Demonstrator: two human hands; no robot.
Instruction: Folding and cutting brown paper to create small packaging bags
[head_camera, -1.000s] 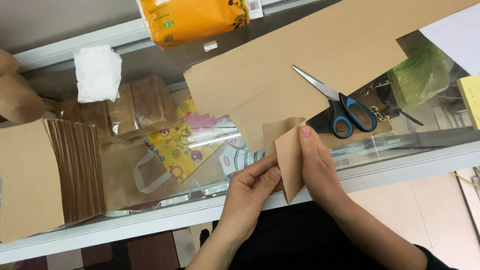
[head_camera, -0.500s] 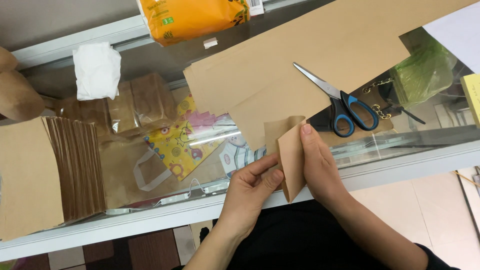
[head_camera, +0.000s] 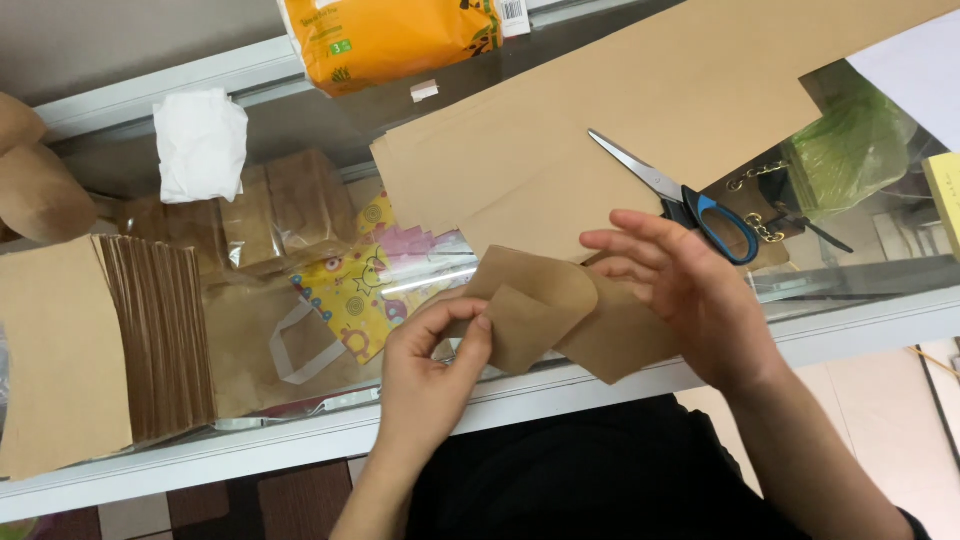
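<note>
Glass display case (head_camera: 850, 300) holds wrapped brown blocks (head_camera: 250, 215) and a yellow patterned bag (head_camera: 365, 295). On its top: brown paper sheets (head_camera: 620, 130), blue-handled scissors (head_camera: 690, 200), stacked paper bags (head_camera: 150, 340). Left hand (head_camera: 430, 365) pinches a curled brown paper piece (head_camera: 560, 315) over the front edge; right hand (head_camera: 690, 290), fingers spread open, rests against its right side.

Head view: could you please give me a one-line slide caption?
Left hand pinches a curled brown paper piece over a glass counter, right hand open beside it.
</note>
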